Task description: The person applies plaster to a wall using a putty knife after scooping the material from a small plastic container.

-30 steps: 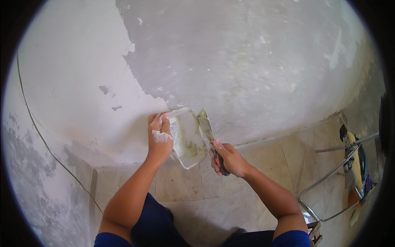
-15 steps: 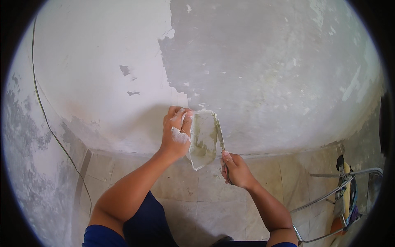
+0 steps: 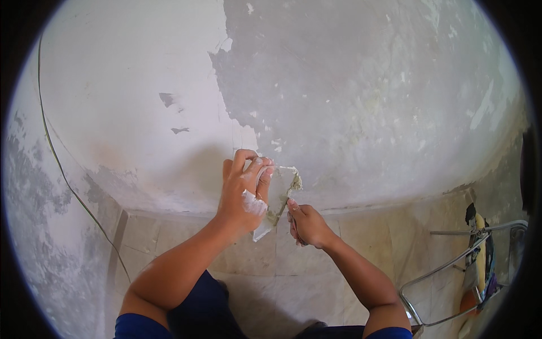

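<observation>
My left hand point(image 3: 244, 195), streaked with white filler, grips the left edge of a filler tray point(image 3: 262, 230). The tray is tilted in front of the wall, and the hand covers much of it. My right hand point(image 3: 309, 226) is closed round the handle of a putty knife point(image 3: 283, 205). Its blade reaches into the tray and looks narrow from this angle. A lump of greenish-grey filler point(image 3: 296, 181) sits at the tray's upper right corner, by the blade's far end. More filler smears the tray inside.
The wall point(image 3: 350, 101) ahead is white at left, bare grey at right. A thin cable point(image 3: 66, 172) hangs down the left wall. Beige floor tiles point(image 3: 361, 248) lie below. At the right stands a metal-tube frame point(image 3: 437, 268) with a yellowish object point(image 3: 480, 251) on it.
The tray has turned so that less of its inside shows. My right hand has moved left, bringing the knife from the tray's right rim across into it.
</observation>
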Available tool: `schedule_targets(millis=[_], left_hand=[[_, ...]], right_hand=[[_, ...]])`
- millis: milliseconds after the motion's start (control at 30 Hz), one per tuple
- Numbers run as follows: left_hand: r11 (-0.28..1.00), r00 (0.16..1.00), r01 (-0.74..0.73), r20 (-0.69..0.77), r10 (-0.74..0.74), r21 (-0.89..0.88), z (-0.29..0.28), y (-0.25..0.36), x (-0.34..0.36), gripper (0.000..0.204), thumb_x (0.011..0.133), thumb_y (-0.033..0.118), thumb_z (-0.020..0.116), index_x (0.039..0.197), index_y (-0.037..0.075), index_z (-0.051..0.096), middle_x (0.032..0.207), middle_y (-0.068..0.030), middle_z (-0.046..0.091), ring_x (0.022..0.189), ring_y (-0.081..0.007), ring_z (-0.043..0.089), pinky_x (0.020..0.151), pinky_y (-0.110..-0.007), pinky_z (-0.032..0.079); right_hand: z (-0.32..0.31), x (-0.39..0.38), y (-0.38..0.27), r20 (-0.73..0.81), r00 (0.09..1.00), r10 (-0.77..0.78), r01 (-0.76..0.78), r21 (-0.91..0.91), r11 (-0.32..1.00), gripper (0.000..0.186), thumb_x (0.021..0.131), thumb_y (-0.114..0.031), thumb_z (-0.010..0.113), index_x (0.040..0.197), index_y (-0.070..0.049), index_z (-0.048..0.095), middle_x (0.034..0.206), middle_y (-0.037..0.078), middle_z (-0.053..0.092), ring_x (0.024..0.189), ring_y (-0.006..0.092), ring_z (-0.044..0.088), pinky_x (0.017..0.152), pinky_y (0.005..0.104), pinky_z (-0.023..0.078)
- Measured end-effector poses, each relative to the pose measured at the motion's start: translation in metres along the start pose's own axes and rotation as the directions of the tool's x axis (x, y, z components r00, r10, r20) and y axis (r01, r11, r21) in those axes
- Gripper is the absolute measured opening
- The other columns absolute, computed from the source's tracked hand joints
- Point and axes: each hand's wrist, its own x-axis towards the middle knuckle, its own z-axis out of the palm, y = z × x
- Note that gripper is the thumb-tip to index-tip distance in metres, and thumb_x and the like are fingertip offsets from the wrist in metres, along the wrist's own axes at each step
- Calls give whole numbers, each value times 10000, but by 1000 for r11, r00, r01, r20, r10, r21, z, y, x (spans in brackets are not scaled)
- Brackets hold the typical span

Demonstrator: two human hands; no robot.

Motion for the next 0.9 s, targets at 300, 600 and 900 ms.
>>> schedule_targets(millis=[300, 600, 900], left_hand=[[987, 996, 73, -43, -80, -140, -5, -30, 4, 271, 1098, 181, 525, 1167, -2, 713, 1190, -151, 615, 1101, -356, 579, 1001, -459, 468], [949, 967, 203, -101, -233, -243, -9, -46, 17, 368, 1134, 261, 475, 1157, -32, 696, 1141, -166, 597, 1022, -318, 595, 933, -406, 478], [940, 986, 111, -86, -146, -323, -5, -46, 18, 342, 1113, 196, 461, 1197, -55, 677, 1161, -178, 571, 1013, -301, 596, 920, -395, 488]], right_hand=[[-31, -7, 12, 139, 988, 72, -102, 219, 971, 590, 1124, -570, 408, 969, -25, 571, 643, 81, 584, 468, 200, 561, 455, 357, 460], [-49, -16, 23, 346, 918, -192, -13, 511, 859, 679, 1089, -686, 323, 996, -70, 593, 677, 96, 630, 558, 222, 633, 531, 355, 532], [-26, -20, 27, 325, 919, -222, 78, 404, 911, 677, 1127, -621, 302, 940, -46, 606, 657, 93, 635, 532, 193, 631, 523, 319, 494]])
